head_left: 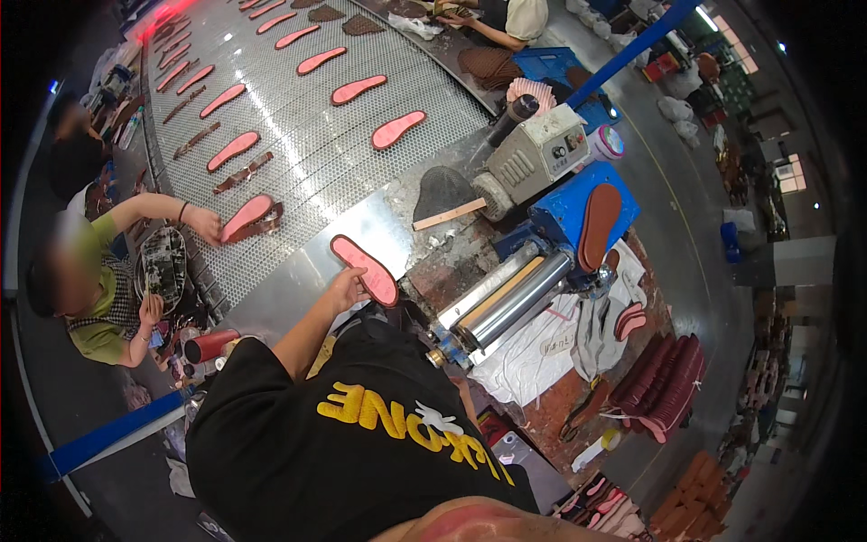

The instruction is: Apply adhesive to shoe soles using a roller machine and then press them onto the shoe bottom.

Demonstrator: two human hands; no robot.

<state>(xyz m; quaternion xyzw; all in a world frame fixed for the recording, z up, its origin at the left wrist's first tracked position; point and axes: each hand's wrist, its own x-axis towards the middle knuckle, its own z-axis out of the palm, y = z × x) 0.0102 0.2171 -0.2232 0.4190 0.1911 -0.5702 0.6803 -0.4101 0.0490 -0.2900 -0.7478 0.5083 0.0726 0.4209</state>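
Head view: left hand (346,288) pinched on one pink insole (375,272), fingers at left edge near middle, both ends jutting past grip, over metal plate (381,226). Right hand hidden; grip cannot be told. One roller machine (522,304), right. One conveyor (312,158).

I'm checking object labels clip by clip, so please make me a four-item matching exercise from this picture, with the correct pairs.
1. Held insole
2. Metal roller
3. Tied bundle
4. Left hand

A. Maroon, at the machine's right
B. Gripping a flat piece's edge
C. Pink-topped
D. Shiny silver

Pairs: 1-C, 2-D, 3-A, 4-B
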